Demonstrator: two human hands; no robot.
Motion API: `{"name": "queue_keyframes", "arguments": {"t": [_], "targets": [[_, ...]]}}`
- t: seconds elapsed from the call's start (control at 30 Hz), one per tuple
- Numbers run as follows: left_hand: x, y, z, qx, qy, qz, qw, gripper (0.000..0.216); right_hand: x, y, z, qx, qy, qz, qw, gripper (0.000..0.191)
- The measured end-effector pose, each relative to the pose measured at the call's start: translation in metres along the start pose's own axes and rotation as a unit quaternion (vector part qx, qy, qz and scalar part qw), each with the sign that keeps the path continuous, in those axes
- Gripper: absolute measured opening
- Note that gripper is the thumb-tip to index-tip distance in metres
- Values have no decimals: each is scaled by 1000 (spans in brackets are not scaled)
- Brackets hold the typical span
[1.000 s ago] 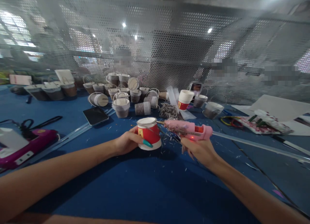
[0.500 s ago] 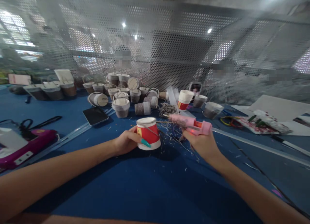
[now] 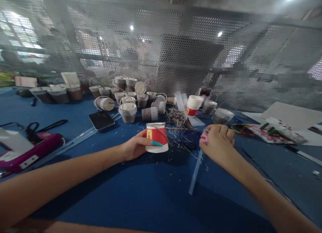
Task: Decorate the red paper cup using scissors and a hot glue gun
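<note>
My left hand [image 3: 136,145] is closed round a red and white paper cup [image 3: 160,135], its thumb with a long turquoise nail lying across the front. The cup's narrow end faces up, so it looks upside down, and a thin cord runs slantwise over its side. To the right, my right hand [image 3: 218,139] grips a pink glue gun [image 3: 204,135], mostly hidden behind the fingers. From its back end a clear glue stick [image 3: 196,172] juts toward me. Beyond the two hands lies a heap of grey twine [image 3: 176,117].
Several twine-wrapped cups with handles [image 3: 128,112] crowd the back of the blue table [image 3: 141,196]. A stack of paper cups [image 3: 193,105] stands behind the twine. At left are a black phone [image 3: 101,120] and a purple power strip [image 3: 42,149]; patterned bags [image 3: 276,130] lie at right.
My right hand has moved right, away from the cup, and turned the glue gun, so its glue stick now points toward me. The left hand still holds the cup.
</note>
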State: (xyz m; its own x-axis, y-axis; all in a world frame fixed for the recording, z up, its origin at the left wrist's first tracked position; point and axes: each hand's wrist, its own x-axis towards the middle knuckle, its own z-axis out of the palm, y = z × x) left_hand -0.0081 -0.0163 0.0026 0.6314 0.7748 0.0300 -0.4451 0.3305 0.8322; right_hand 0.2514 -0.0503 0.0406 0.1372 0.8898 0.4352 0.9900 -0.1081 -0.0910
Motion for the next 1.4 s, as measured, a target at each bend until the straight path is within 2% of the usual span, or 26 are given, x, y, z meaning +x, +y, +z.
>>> {"name": "queue_keyframes", "arguments": {"t": [0.07,0.1,0.17,0.27,0.33,0.4,0.47,0.5,0.57,0.63,0.73,0.8,0.87,0.93,1.1,1.23,1.4], "targets": [[0,0,2,17,15,4,1000,49,-8,-12,-4,109,53,-43,992,39],[0,-1,3,27,18,6,999,51,-12,-18,-6,174,55,-80,980,37],[0,-2,4,50,14,8,999,55,-21,-28,-7,291,-8,-139,946,35],[0,-4,4,78,0,16,997,65,-31,-36,-1,367,-84,-185,908,36],[-1,-6,3,91,-8,23,996,69,-34,-38,4,384,-55,-210,897,33],[0,-7,3,99,-10,30,995,68,-35,-38,6,408,21,-229,883,32],[0,-9,2,102,-6,35,994,65,-37,-37,3,449,69,-250,855,32],[1,-9,2,103,-4,36,994,64,-39,-36,0,471,65,-267,839,30],[1,-10,1,102,-1,36,994,62,-42,-35,-7,503,14,-304,809,22],[1,-10,2,100,-7,34,994,62,-45,-34,-13,506,-49,-327,797,15],[-1,-8,3,110,-20,29,993,65,-46,-36,-12,499,-109,-304,804,8],[-2,-6,5,133,-18,17,991,62,-45,-36,-8,523,-134,-273,796,9],[-3,-4,5,148,-10,5,989,59,-43,-35,-3,570,-150,-246,770,11],[-4,-3,6,143,-8,-1,990,60,-42,-34,0,627,-156,-219,731,13],[-2,-3,5,129,-34,6,991,57,-37,-38,-1,735,-175,-149,638,17],[-2,-2,4,119,-36,-3,992,54,-33,-42,-4,777,-179,-92,596,18],[-3,-1,3,91,-43,-2,995,57,-30,-42,-1,801,-168,-79,569,20]]}}
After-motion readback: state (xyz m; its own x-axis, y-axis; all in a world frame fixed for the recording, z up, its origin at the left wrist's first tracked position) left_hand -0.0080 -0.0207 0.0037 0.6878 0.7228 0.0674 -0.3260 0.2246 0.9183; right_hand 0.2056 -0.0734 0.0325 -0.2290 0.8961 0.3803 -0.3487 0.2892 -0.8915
